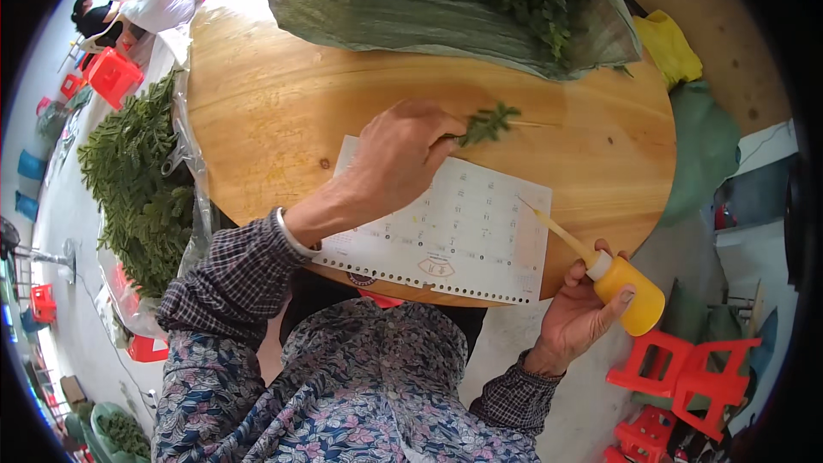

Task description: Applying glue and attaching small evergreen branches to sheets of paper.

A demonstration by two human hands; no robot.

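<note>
Feathery green plastic-looking sprig (489,124) is pinched by one end in the left hand (401,159) over the round wooden table (274,111), presumably leaving its leaves free; white rectangular paper (471,206) perhaps shields the tabletop; the right hand (570,319) clasps a yellow cylindrical plastic bottle (633,298).

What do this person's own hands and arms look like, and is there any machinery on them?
No machinery shows: the left hand and right hand wear no gloves, and no cables run along them. The forearms are covered by dark checked sleeves, with a pale band at the left wrist. The clothing also includes a dark blue floral garment.
</note>
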